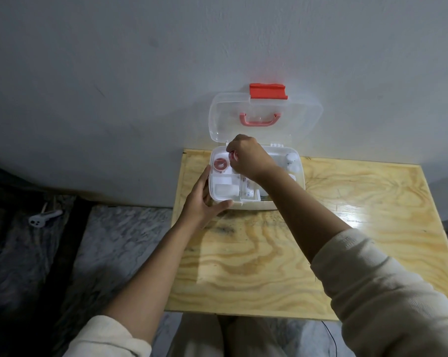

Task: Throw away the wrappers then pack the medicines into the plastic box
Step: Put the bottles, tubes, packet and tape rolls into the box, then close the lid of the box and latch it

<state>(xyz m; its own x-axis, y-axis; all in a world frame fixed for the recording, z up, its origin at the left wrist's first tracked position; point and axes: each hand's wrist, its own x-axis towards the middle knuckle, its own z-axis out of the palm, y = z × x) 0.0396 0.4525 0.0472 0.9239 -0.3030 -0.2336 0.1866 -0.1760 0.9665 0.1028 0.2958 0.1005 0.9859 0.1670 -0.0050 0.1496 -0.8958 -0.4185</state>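
A clear plastic box (299, 180) stands open at the far edge of the wooden table, its lid (302, 117) with a red latch and pink handle leaning back against the wall. A white divided tray inside holds a red-and-white tape roll (220, 164) and small white containers (224, 189). My right hand (246, 155) hovers over the tray's far left compartment, its fingers closed on a small red-and-white medicine item (232, 155). My left hand (205, 199) cups the box's near left corner, fingers along its side and thumb along the front.
The plywood table (269, 253) stretches bare toward me from the box. A grey wall rises right behind the box. To the left lies a marbled floor with a white plug-like object (41, 219) and dark cloth.
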